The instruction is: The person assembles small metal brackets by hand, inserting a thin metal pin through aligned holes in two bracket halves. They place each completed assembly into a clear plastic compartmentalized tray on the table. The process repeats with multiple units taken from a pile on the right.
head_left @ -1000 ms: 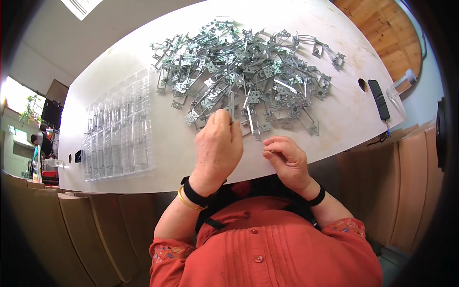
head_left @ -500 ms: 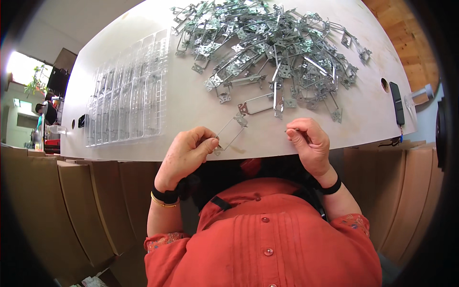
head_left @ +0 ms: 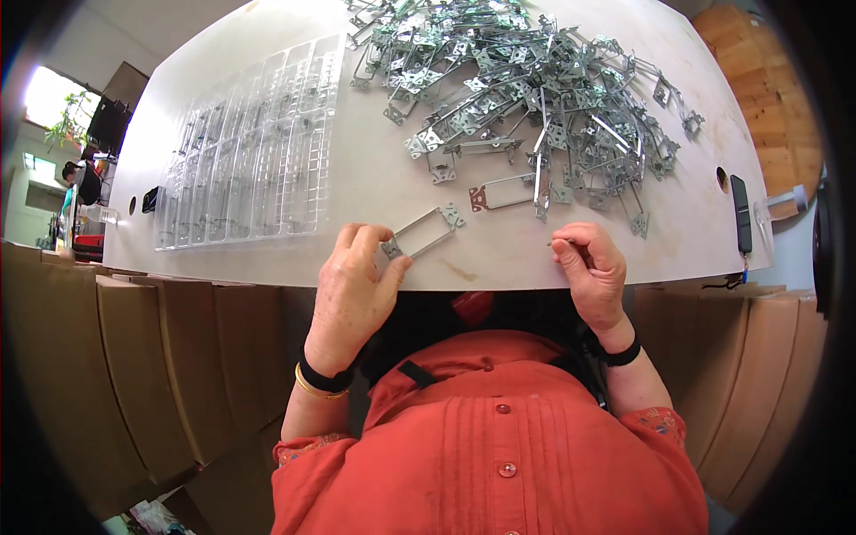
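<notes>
My left hand (head_left: 349, 281) is at the table's near edge, its thumb and fingers spread around the near end of a thin metal bracket frame (head_left: 434, 246). The frame has two long parallel rods and a perforated plate at each end; it appears to lie on the table. To the right, my right hand (head_left: 592, 272) is closed in a pinch. A tiny dark tip pokes out between its thumb and finger, too small to name. Just beyond both hands lies another bracket frame with a reddish-brown end plate (head_left: 479, 198), its other end touching the pile.
A large tangled pile of metal bracket frames (head_left: 508, 89) covers the table's far middle. Clear plastic compartment trays (head_left: 241, 160) with small parts in them lie at left. A black oblong device (head_left: 741, 214) is at the right edge. Cardboard boxes (head_left: 152, 366) flank me below.
My left thumb and fingers have parted from their pinch on the bracket frame, which now lies flatter on the table. My right hand keeps its pinch. The whole view has shifted slightly.
</notes>
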The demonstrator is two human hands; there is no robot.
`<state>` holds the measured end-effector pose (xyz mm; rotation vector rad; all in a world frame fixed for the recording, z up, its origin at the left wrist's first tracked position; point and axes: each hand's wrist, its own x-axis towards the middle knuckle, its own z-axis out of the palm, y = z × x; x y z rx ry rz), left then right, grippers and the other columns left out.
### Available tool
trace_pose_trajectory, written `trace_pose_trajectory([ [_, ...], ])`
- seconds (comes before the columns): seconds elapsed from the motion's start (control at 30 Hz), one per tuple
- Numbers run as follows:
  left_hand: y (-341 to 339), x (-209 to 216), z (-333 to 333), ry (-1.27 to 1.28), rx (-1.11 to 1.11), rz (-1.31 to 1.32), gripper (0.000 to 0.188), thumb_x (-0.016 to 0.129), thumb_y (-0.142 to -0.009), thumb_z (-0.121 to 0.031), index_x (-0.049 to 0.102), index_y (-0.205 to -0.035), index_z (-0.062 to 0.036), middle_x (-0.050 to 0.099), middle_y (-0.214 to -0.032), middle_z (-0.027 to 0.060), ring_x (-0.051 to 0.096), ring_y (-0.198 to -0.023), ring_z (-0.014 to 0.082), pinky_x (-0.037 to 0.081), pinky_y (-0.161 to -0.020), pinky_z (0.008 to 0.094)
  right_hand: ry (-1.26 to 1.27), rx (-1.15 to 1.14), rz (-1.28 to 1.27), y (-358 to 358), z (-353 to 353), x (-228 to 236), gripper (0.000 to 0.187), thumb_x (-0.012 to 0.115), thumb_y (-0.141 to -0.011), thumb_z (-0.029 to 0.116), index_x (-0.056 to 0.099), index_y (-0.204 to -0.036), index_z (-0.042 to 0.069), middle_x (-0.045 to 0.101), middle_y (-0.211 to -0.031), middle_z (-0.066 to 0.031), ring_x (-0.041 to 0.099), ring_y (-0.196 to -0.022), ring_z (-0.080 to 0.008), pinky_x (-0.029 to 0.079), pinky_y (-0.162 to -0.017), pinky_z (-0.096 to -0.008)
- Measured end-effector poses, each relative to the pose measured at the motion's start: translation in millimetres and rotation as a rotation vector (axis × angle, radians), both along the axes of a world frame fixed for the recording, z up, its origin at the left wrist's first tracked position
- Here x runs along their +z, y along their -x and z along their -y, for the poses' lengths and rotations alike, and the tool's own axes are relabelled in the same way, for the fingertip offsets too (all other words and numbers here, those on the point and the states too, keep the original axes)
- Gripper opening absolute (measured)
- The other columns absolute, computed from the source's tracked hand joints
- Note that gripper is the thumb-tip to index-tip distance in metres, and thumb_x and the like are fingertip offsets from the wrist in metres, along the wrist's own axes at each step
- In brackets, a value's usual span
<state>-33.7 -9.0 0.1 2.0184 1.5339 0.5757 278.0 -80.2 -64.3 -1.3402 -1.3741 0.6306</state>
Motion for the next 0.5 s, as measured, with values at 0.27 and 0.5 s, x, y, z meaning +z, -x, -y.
trace_pose_trajectory([
  [0.27,-0.8,-6.7,12.5,-0.160,-0.186,-0.095,0.055,0.088,-0.080,-0.012,0.065,-0.129,0.0004,0.066,-0.133,0.0206,0.062,-0.121,0.0423,0.052,-0.102,0.0487,0.017,0.015,-0.016,1.6,0.3,2.9,0.008,0.074,-0.101,0.000,0.071,-0.108,0.002,0.067,-0.101,-0.0041,0.060,-0.085,-0.0104,0.049,-0.074,-0.0241],
  [0.5,-0.7,-7.1,24.7,-0.230,-0.255,-0.100,0.055,0.087,-0.078,-0.008,0.065,-0.128,-0.0001,0.067,-0.130,0.0174,0.063,-0.114,0.0395,0.053,-0.099,0.0466,0.034,-0.001,0.022,3.3,0.6,4.0,0.008,0.075,-0.100,0.001,0.072,-0.107,0.002,0.068,-0.100,-0.0049,0.061,-0.085,-0.0117,0.050,-0.076,-0.0252],
])
